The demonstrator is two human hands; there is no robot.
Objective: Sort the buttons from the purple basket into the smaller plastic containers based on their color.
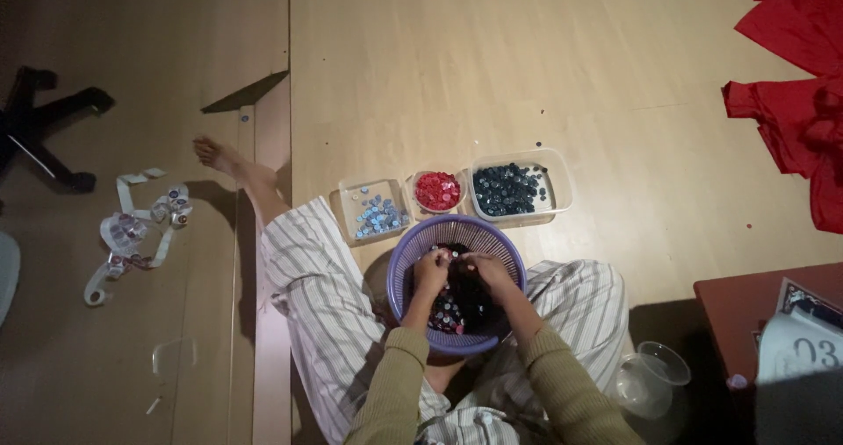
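A purple slotted basket (406,260) sits between my knees on the wooden floor, holding a heap of small dark and mixed-colour buttons (457,309). My left hand (430,269) and my right hand (488,270) are both down inside the basket, fingers curled among the buttons. Whether either hand pinches a button is hidden by the fingers. Just beyond the basket stand three clear tubs: one with pale blue buttons (378,217), a small one with red buttons (437,190), and a larger one with dark blue buttons (511,188).
Red cloth (795,85) lies at the far right. A clear plastic cup (652,376) stands by my right knee, beside a dark red table corner (733,313) with a paper on it. White ribbon (132,230) and a chair base (44,120) lie to the left.
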